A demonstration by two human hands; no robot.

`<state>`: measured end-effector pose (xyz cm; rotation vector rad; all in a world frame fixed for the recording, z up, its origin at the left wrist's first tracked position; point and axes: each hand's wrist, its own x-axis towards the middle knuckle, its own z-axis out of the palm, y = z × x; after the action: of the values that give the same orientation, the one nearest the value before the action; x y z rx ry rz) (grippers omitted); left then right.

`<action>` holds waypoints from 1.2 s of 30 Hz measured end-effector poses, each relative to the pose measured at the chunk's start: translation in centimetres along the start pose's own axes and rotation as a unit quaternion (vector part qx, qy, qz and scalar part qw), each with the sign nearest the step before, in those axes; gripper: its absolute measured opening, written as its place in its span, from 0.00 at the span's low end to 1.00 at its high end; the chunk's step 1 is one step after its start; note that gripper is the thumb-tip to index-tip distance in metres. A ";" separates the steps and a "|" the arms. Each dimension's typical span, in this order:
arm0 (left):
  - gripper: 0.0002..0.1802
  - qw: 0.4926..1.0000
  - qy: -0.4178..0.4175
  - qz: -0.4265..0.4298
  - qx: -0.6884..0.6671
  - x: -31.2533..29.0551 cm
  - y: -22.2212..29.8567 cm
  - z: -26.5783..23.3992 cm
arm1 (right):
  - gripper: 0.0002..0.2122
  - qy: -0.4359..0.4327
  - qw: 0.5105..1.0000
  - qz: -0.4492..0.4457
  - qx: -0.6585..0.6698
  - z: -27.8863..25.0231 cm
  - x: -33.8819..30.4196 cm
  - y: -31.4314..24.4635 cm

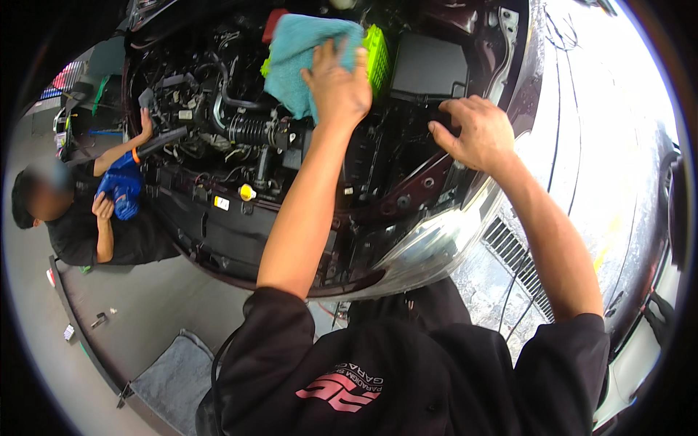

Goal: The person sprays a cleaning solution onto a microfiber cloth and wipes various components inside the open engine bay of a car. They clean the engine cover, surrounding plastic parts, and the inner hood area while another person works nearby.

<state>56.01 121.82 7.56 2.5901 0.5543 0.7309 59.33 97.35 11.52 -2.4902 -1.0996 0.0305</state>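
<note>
My left hand (339, 83) lies spread on a teal cloth (287, 62), palm down, over the engine bay. Under the cloth sits a bright lime-green plastic piece (377, 59) with a ribbed side; most of it is covered. Over the right side of the bay, near the fender, hovers my right hand (476, 132). Its fingers are bent with a gap at the thumb, and nothing shows between them. Close by is a flat dark-grey cover (429, 64). Whether the right fingertips touch anything, I cannot tell.
At the left, another person (109, 211) holds a blue tool (122, 185) with a dark nozzle pointing into the bay. A ribbed black hose (251, 131) and a yellow cap (247, 192) lie left of my arm. The headlight (429, 240) is in front of me. A grey mat (171, 381) lies on the floor.
</note>
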 end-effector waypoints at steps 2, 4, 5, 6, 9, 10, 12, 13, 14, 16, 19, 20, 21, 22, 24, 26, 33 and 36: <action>0.32 0.996 -0.023 0.070 0.045 0.9 -1.0 3.2 | 0.17 0.006 1.000 -0.001 0.000 0.2 -0.4 0.4; 0.30 0.991 -0.030 0.120 0.047 2.0 -1.8 4.7 | 0.17 0.021 1.000 0.001 0.010 0.3 -0.2 0.7; 0.30 0.990 -0.033 0.137 0.024 1.9 -2.5 4.3 | 0.18 0.014 1.000 0.006 0.015 0.1 -0.1 0.8; 0.29 0.988 -0.034 0.152 0.002 1.7 -2.9 3.8 | 0.18 0.012 1.000 0.009 0.008 0.2 -0.3 0.7; 0.27 0.990 -0.085 0.070 -0.085 0.0 -2.6 2.1 | 0.17 0.009 1.000 0.011 0.001 0.5 -0.3 0.7; 0.27 0.986 -0.109 0.019 -0.124 -0.7 -2.3 0.8 | 0.17 0.017 1.000 0.010 0.001 0.4 -0.2 0.6; 0.28 0.944 -0.196 -0.233 -0.125 -0.8 -0.9 -2.4 | 0.16 0.020 1.000 0.021 0.003 0.6 -0.3 0.5; 0.29 0.897 -0.237 -0.354 -0.121 -0.5 -0.7 -3.4 | 0.16 0.025 1.000 0.019 0.004 0.6 -0.3 0.6; 0.29 0.836 -0.175 -0.428 -0.294 -0.3 -1.1 -3.9 | 0.15 0.031 0.999 0.014 0.005 0.6 -0.3 0.7; 0.30 0.612 -0.039 -0.516 -0.597 0.6 -2.0 -4.6 | 0.15 0.044 0.999 0.008 0.011 0.6 -0.4 0.9; 0.31 0.600 -0.001 -0.384 -0.702 4.3 -1.0 -6.5 | 0.13 0.053 0.998 0.005 0.013 0.6 -0.4 1.0; 0.29 0.621 0.027 -0.340 -0.706 5.4 -1.0 -5.7 | 0.12 0.056 0.998 -0.001 0.016 0.6 -0.3 1.0; 0.29 0.756 0.016 -0.300 -0.581 6.8 -1.8 -3.8 | 0.12 0.059 0.998 -0.004 0.018 0.6 -0.3 0.9; 0.30 0.865 0.006 -0.248 -0.437 8.2 -2.7 -1.2 | 0.12 0.063 0.998 -0.009 0.019 0.6 -0.2 0.9; 0.33 0.948 -0.171 -0.200 -0.181 11.5 -3.3 4.0 | 0.11 0.065 0.998 -0.014 0.021 0.6 0.0 0.8; 0.36 0.995 -0.012 0.064 -0.070 10.5 -1.9 9.6 | 0.11 0.063 0.998 -0.015 0.024 0.7 0.0 1.1; 0.30 0.975 -0.165 0.114 0.096 17.3 -1.5 8.6 | 0.10 0.071 0.997 -0.009 0.020 0.4 -0.5 1.2; 0.27 0.979 -0.001 0.202 0.006 15.1 -4.6 9.2 | 0.10 0.087 0.995 -0.024 0.034 0.9 0.0 1.1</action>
<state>71.76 130.37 4.30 2.7452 0.0252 0.8499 59.88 97.01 10.27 -2.3539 -1.0673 -0.1575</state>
